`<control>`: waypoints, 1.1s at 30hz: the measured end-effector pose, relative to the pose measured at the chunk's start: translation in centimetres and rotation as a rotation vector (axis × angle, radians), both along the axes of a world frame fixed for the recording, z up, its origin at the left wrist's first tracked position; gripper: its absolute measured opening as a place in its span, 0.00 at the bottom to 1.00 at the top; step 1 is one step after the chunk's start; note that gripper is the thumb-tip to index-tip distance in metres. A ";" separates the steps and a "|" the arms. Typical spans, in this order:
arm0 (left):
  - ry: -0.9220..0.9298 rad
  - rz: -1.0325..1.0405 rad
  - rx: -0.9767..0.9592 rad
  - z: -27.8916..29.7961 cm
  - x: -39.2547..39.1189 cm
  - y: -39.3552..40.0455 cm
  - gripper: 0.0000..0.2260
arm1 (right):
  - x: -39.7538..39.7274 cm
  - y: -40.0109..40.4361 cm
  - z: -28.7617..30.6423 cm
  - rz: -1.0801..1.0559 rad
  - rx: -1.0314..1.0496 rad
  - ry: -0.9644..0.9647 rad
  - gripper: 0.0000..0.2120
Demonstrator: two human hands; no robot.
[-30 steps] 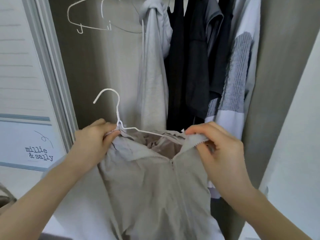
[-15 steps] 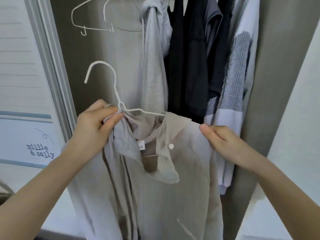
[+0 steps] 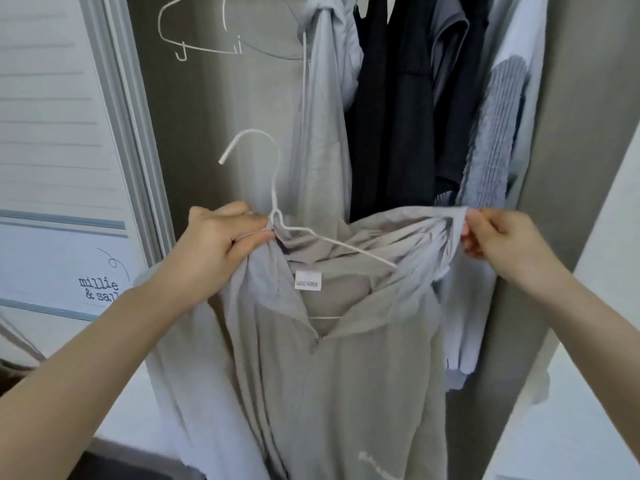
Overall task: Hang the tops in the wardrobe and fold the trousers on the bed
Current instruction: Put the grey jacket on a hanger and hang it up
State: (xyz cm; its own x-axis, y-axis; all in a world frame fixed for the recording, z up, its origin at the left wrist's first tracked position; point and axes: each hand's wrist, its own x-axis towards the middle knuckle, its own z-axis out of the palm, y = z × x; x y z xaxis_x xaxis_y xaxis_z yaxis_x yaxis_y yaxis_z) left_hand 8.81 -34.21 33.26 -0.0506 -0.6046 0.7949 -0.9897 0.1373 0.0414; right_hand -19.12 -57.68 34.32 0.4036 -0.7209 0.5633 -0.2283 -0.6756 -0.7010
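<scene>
A white sliding door panel (image 3: 45,133) with faint horizontal lines stands at the left, edged by a pale grey frame (image 3: 128,133). Low on the panel, a grey stripe (image 3: 62,224) runs across, and beneath it a printed logo (image 3: 98,289) reads "millie & sal", its last letters hidden, with a thin curling line (image 3: 114,261) drawn above. A second grey stripe (image 3: 41,308) lies lower still. At the right, a plain white surface (image 3: 588,341) rises beside a brown-grey upright panel (image 3: 568,133). A dark patch (image 3: 138,469) shows at the bottom edge.
</scene>
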 end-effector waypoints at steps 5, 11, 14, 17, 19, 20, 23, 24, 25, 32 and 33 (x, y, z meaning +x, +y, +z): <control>-0.084 -0.064 0.077 -0.6 -2.1 -2.1 0.12 | 3.0 2.5 0.8 0.288 0.161 -0.079 0.13; 0.078 -0.064 0.021 -0.5 -1.1 -1.8 0.12 | 1.6 2.8 -0.8 0.631 0.118 0.456 0.14; 0.169 -0.073 -0.002 -0.4 -0.6 -1.4 0.12 | 1.5 2.8 -1.5 0.543 0.027 0.406 0.18; 0.128 -0.060 0.011 -0.5 -1.7 -2.4 0.12 | 3.1 4.1 -1.7 0.559 -0.091 0.401 0.20; 0.082 -0.059 0.033 -0.5 -2.7 -3.2 0.15 | 4.2 5.1 -0.9 0.553 -0.132 0.339 0.20; 0.090 -0.076 0.040 -0.4 -2.9 -3.4 0.15 | 4.4 5.2 -0.4 0.545 -0.116 0.287 0.20; 0.282 -0.072 0.051 0.4 -1.4 -2.9 0.21 | 3.2 4.3 1.2 0.473 -0.036 0.157 0.19; 0.366 -0.082 0.066 0.8 -0.4 -2.4 0.26 | 2.5 3.8 1.8 0.456 -0.004 0.118 0.20; 0.453 -0.107 0.084 0.9 0.5 -1.9 0.29 | 1.8 3.4 2.3 0.447 0.030 0.083 0.22; 0.875 -0.111 0.173 0.6 3.9 -0.4 0.06 | -0.1 2.7 4.4 0.359 0.130 -0.034 0.39; 0.922 -0.128 0.169 0.6 4.2 -0.2 0.07 | -0.3 2.6 4.6 0.364 0.110 -0.021 0.33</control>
